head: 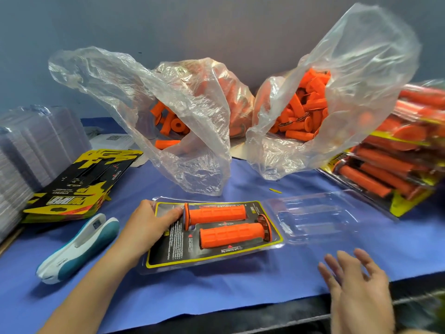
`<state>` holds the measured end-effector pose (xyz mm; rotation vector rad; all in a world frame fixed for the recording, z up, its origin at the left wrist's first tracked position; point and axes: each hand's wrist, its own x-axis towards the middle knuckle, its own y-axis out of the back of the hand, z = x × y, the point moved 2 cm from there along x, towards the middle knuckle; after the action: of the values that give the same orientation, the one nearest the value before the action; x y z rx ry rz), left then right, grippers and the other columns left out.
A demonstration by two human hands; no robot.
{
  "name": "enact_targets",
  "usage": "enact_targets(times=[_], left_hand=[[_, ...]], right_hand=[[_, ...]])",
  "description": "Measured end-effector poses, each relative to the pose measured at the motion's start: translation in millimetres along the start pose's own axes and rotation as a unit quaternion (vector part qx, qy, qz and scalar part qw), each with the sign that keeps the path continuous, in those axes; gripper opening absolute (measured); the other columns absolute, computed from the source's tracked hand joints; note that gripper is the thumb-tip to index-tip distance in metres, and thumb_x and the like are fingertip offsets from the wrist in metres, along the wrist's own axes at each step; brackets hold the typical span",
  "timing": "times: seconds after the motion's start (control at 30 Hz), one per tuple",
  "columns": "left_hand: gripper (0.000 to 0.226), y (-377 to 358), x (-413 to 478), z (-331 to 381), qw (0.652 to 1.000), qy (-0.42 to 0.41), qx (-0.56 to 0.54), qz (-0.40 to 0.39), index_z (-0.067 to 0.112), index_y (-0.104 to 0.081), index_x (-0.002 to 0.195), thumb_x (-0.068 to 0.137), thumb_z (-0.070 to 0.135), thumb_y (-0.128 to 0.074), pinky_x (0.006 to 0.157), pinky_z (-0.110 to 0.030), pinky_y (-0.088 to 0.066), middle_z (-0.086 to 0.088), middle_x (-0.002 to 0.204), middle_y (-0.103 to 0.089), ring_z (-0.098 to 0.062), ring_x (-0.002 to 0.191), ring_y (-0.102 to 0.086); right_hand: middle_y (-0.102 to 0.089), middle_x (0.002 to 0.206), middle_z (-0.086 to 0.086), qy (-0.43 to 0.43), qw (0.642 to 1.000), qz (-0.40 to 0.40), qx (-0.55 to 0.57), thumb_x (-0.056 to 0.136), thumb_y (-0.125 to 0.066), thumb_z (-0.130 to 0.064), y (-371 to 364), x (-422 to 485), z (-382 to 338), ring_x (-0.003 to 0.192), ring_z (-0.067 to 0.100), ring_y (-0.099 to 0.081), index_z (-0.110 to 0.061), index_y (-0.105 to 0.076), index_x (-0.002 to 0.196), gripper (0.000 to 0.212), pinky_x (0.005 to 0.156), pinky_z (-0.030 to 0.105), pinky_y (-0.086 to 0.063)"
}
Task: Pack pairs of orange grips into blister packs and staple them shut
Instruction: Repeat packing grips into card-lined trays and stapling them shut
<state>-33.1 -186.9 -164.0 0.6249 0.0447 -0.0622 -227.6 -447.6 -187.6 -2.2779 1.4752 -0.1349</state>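
- Head view: an open blister pack (pixel 168 259) lies on the blue table cover (pixel 216 283), its base half lined with a black-and-yellow printed card.
- Two orange grips sit side by side in the base: the upper grip (pixel 216 213) with its flange to the left, the lower grip (pixel 232 235) with its flange to the right.
- The clear lid half (pixel 317 215) lies folded out flat to the right of the base.
- The left hand (pixel 150 224) rests on the pack's left end, fingers nearly straight, fingertips touching the upper grip's flange.
- The right hand (pixel 356 285) is blurred, fingers spread and holding nothing, above the table's front edge, apart from the lid.
- A white-and-teal stapler (pixel 79 249) lies left of the pack, near the left forearm.
- Behind it lie a stack of printed cards (pixel 72 186) and stacked empty blisters (pixel 29 145).
- Two clear bags of loose grips, one left (pixel 183 131) and one right (pixel 313 112), stand at the back.
- Filled packs (pixel 397 160) are piled at the right.
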Motion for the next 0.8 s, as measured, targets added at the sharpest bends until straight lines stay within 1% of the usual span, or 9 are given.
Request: enact_targets(times=[0.07,0.13,0.17,0.27,0.4,0.53,0.6,0.7,0.8], left_hand=[[0.039,-0.1,-2.4,0.1,1.000,0.004,-0.010,0.011,0.010,-0.064,0.098,0.082,0.044,-0.075,0.084,-0.043,-0.053,-0.005,0.089,-0.072,-0.025,0.087,-0.069],[0.043,0.1,-4.0,-0.3,0.999,0.006,-0.006,0.036,0.013,-0.056,0.102,0.080,0.045,-0.076,0.075,-0.036,-0.049,0.002,0.091,-0.066,-0.018,0.087,-0.064],[0.044,0.3,-4.8,-0.4,0.999,0.003,-0.003,0.046,0.015,-0.053,0.102,0.080,0.045,-0.076,0.068,-0.032,-0.045,0.006,0.090,-0.063,-0.013,0.084,-0.061],[0.045,2.2,-2.1,-3.2,0.999,-0.001,-0.005,0.051,0.017,-0.051,0.104,0.080,0.045,-0.076,0.062,-0.027,-0.040,0.006,0.092,-0.063,-0.010,0.082,-0.060],[0.046,6.7,5.8,-10.8,0.999,0.010,-0.018,0.031,0.018,-0.053,0.105,0.080,0.050,-0.074,0.070,-0.034,-0.049,0.001,0.094,-0.070,-0.016,0.084,-0.068],[0.036,7.7,9.8,-16.5,0.997,0.029,-0.062,-0.020,0.019,-0.057,0.107,0.085,0.042,-0.072,0.085,-0.044,-0.055,-0.003,0.095,-0.074,-0.021,0.086,-0.071],[0.031,6.9,9.5,-20.1,0.995,0.041,-0.085,-0.045,0.018,-0.056,0.109,0.087,0.032,-0.072,0.080,-0.042,-0.056,0.001,0.086,-0.076,-0.016,0.080,-0.073],[0.023,5.8,5.9,-21.5,0.990,0.043,-0.124,-0.059,0.016,-0.055,0.108,0.090,0.019,-0.070,0.065,-0.032,-0.053,0.004,0.076,-0.076,-0.009,0.066,-0.073],[0.022,5.5,3.6,-21.1,0.988,0.050,-0.136,-0.057,0.013,-0.056,0.108,0.091,0.018,-0.069,0.072,-0.037,-0.057,-0.005,0.085,-0.077,-0.020,0.076,-0.075]], right_hand=[[-0.056,0.120,0.021,-0.092,0.993,-0.019,0.064,0.099,-0.055,-0.012,-2.2,7.1,2.9,0.096,0.025,-0.065,-0.001,-0.049,0.129,0.033,0.069,0.022,-0.060],[-0.057,0.125,0.026,-0.122,0.987,-0.070,0.071,0.099,-0.056,-0.017,-10.9,11.0,1.3,0.102,0.026,-0.066,-0.002,-0.054,0.120,0.026,0.076,0.031,-0.059],[-0.061,0.122,0.022,-0.121,0.986,-0.093,0.065,0.099,-0.057,-0.017,-17.0,11.2,-0.4,0.101,0.024,-0.066,-0.003,-0.053,0.124,0.029,0.078,0.031,-0.055],[-0.064,0.104,0.009,-0.072,0.990,-0.115,0.020,0.095,-0.058,-0.005,-29.7,13.9,1.3,0.087,0.014,-0.065,-0.013,-0.043,0.143,0.050,0.076,0.027,-0.051],[-0.063,0.111,-0.006,0.011,0.994,-0.098,-0.049,0.093,-0.059,-0.003,-35.9,11.6,5.8,0.073,-0.001,-0.065,-0.029,-0.045,0.137,0.054,0.074,0.026,-0.050],[-0.063,0.104,-0.021,0.073,0.988,-0.115,-0.072,0.094,-0.059,-0.007,-35.4,7.6,8.2,0.086,0.000,-0.065,-0.048,-0.047,0.123,0.051,0.061,0.016,-0.054],[-0.063,0.105,-0.026,0.091,0.985,-0.119,-0.083,0.094,-0.060,-0.010,-34.5,5.5,8.3,0.095,0.004,-0.065,-0.055,-0.048,0.118,0.052,0.067,0.016,-0.055],[-0.063,0.106,-0.027,0.105,0.983,-0.123,-0.089,0.095,-0.059,-0.012,-32.2,4.5,9.3,0.096,0.004,-0.066,-0.056,-0.047,0.118,0.052,0.072,0.017,-0.056],[-0.064,0.107,-0.021,0.098,0.984,-0.126,-0.077,0.096,-0.059,-0.009,-29.6,6.0,11.6,0.086,0.000,-0.067,-0.048,-0.048,0.123,0.049,0.073,0.018,-0.057]])
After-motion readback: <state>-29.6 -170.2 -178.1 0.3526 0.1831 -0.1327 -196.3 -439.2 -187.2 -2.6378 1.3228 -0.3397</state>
